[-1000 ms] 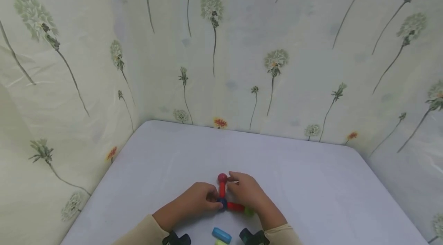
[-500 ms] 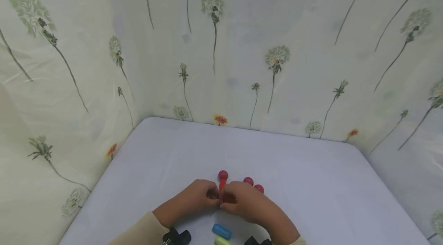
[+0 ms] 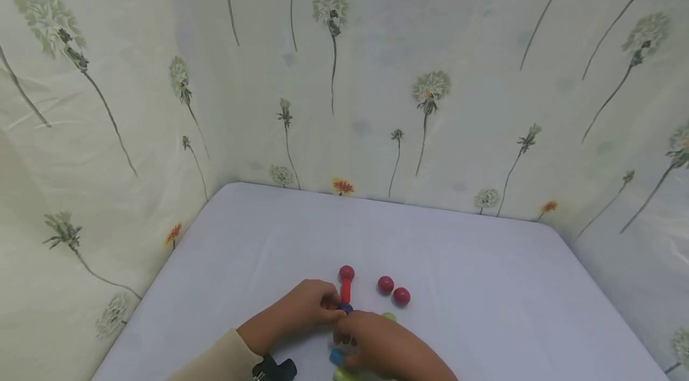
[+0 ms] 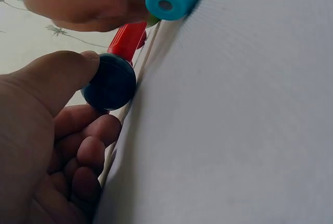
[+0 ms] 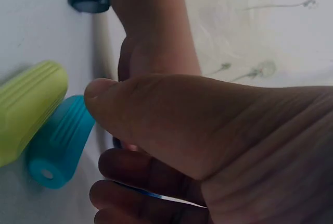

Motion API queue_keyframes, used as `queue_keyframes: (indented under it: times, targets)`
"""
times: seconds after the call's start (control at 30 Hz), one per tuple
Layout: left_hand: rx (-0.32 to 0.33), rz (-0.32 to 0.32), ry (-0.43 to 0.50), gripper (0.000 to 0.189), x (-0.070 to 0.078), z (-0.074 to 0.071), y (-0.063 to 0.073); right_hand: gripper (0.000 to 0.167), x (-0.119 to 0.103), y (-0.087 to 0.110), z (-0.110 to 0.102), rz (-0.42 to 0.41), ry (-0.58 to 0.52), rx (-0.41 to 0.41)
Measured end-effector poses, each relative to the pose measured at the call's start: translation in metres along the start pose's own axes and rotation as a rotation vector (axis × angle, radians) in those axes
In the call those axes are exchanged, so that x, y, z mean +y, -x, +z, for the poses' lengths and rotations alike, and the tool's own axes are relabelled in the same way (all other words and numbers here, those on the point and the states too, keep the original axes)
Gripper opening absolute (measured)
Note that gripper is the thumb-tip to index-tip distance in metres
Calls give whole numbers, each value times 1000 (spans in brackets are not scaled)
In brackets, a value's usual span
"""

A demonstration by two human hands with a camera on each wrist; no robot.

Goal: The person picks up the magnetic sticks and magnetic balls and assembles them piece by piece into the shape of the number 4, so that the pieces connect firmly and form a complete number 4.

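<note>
In the head view my left hand (image 3: 307, 309) pinches a dark blue ball (image 4: 110, 83) between thumb and fingers. A red rod (image 3: 346, 291) runs from that ball to a red ball (image 3: 347, 272) at its far end. My right hand (image 3: 377, 339) reaches over a light blue rod (image 5: 60, 140) on the table, thumb tip right at the rod's end and fingers apart from the thumb. Beside it lies a yellow-green rod (image 5: 31, 104). A light green ball (image 3: 389, 316) shows partly behind the right hand, which hides what lies between the two balls.
Two loose red balls (image 3: 385, 285) sit on the white table (image 3: 484, 285) beyond the right hand. A curtain (image 3: 366, 70) with a dandelion print hangs behind and along the sides. A black wrist camera (image 3: 274, 368) is strapped at the left sleeve.
My right hand has moved from near the far red ball to the dark blue ball, then down over the light blue rod. The two loose red balls have come into view. The left hand keeps its hold.
</note>
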State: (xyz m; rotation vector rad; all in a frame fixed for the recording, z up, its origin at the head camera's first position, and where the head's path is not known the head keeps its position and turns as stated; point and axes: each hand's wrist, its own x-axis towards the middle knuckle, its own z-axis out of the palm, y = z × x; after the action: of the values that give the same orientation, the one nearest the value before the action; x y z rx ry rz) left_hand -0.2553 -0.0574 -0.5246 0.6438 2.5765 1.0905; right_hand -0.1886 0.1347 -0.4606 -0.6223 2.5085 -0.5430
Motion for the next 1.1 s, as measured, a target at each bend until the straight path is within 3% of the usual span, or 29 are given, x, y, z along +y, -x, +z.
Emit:
queue_keyframes:
  times: [0.2,0.4,0.7,0.87,1.1]
  targets:
    - [7,25,-7,18,-1,-1,0,18,2,-4,5,3,16,-5]
    - [-3,13,2,19,-2,0,-1,9,6,-4,10,-55,43,23]
    - [-9,9,20,16,-2,1,-1,11,7,-3,12,11,25,14]
    - [-3,11,15,16,-2,1,0,9,10,-3,11,-24,21,20]
    - [-1,25,-4,16,-2,1,0,23,22,-2,0,-57,-26,72]
